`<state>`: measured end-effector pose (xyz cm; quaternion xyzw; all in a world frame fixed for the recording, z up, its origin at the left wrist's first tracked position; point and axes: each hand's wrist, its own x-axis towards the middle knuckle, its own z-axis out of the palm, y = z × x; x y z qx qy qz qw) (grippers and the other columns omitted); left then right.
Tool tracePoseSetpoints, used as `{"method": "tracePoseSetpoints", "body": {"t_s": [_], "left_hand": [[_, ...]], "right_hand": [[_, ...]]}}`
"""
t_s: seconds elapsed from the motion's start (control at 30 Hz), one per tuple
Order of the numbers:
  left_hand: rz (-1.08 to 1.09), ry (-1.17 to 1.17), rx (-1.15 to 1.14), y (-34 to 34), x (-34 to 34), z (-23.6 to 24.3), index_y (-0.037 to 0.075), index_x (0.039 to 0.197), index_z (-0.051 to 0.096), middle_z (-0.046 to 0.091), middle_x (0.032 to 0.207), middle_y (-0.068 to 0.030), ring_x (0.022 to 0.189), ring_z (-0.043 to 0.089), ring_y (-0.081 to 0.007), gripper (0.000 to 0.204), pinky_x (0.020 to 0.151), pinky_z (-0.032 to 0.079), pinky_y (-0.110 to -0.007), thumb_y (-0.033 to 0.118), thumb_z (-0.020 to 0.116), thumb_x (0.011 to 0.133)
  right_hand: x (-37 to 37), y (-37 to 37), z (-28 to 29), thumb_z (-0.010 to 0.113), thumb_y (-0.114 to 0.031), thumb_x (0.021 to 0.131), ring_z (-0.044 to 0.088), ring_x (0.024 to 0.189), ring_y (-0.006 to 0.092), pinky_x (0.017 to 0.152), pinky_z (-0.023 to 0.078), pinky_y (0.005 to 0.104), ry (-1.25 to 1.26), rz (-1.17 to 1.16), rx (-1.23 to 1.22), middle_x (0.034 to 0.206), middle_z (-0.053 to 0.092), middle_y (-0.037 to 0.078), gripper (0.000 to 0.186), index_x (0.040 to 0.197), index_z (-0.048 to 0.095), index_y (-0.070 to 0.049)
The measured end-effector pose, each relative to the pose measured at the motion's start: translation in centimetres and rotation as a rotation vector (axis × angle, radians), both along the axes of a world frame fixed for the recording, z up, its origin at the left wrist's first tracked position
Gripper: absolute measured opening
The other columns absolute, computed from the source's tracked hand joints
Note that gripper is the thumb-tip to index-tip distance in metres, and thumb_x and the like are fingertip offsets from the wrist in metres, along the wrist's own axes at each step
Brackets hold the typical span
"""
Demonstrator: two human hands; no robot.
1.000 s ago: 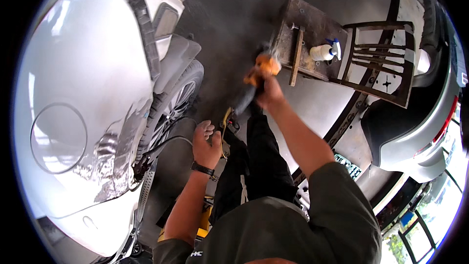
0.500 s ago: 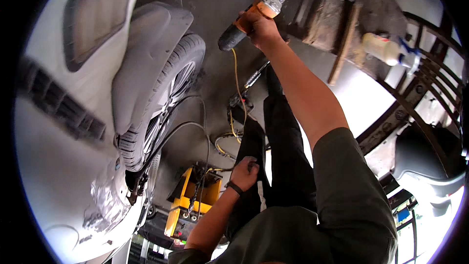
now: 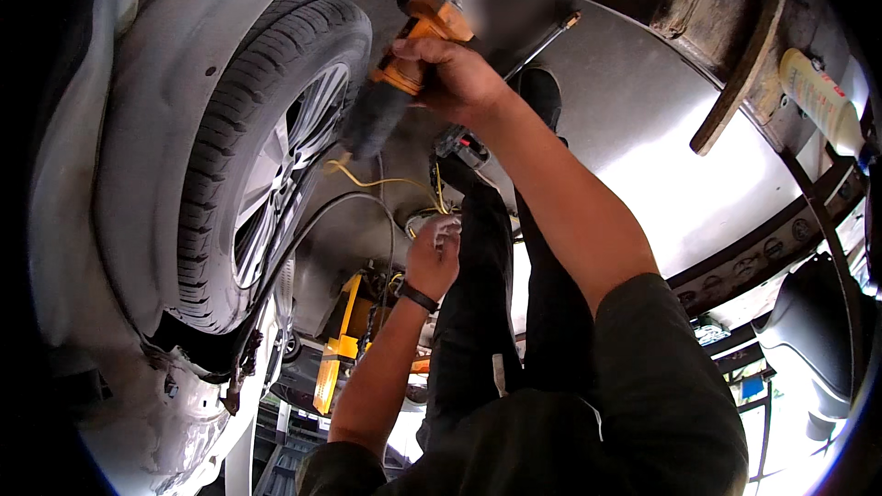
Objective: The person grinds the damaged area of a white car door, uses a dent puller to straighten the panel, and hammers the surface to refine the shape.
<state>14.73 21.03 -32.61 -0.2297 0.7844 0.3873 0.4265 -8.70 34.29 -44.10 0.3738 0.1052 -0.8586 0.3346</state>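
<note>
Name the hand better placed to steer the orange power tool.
Probably the right hand: it grips the orange power tool, while the left hand, apparently empty, is apart from it, near the dark trousers.

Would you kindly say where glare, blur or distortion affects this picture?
In the head view, glare whitens the floor right of the legs, blur smears the area beside the orange power tool, and a wooden strip bows near the rim.

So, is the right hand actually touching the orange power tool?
Touching. The head view shows the right hand wrapped around the orange body of the power tool, with no gap between them.
</note>
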Motion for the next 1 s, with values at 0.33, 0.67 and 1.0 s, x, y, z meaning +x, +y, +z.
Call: {"method": "tracePoseSetpoints", "body": {"t_s": [0.33, 0.67, 1.0], "left_hand": [[0.116, -0.080, 0.097, 1.2, 4.6, 0.0, -0.001, 0.121, 0.062, 0.074, 0.102, -0.0168, 0.092, 0.073, -0.0224, 0.028, 0.081, 0.058, -0.036, 0.019, 0.057, 0.103], [0.310, -0.144, 0.182, 1.9, 6.9, 2.2, 0.001, 0.117, 0.063, 0.071, 0.098, -0.0134, 0.085, 0.071, -0.0188, 0.019, 0.078, 0.056, -0.031, 0.004, 0.058, 0.099], [0.234, -0.176, 0.241, 3.4, 5.2, 1.5, -0.002, 0.120, 0.060, 0.073, 0.103, -0.0171, 0.098, 0.072, -0.0231, 0.020, 0.085, 0.057, -0.036, 0.010, 0.055, 0.104]], "right_hand": [[2.4, 2.2, -9.0, 0.076, -0.013, 0.093, 0.067, 0.105, 0.0245, 0.088, 0.054, 0.0422, -0.199, -0.088, 0.306, 0.107, 0.067, 0.007, 0.025, 0.112, 0.061, -0.008], [4.8, -1.6, -16.7, 0.079, -0.016, 0.092, 0.059, 0.125, 0.0289, 0.110, 0.047, 0.0471, -0.095, 0.063, 0.359, 0.134, 0.061, 0.009, 0.044, 0.129, 0.057, -0.006], [0.7, -8.6, -23.3, 0.092, -0.016, 0.077, 0.058, 0.128, 0.0309, 0.113, 0.045, 0.0480, -0.102, 0.151, 0.749, 0.136, 0.058, 0.013, 0.076, 0.137, 0.047, -0.004]]}}
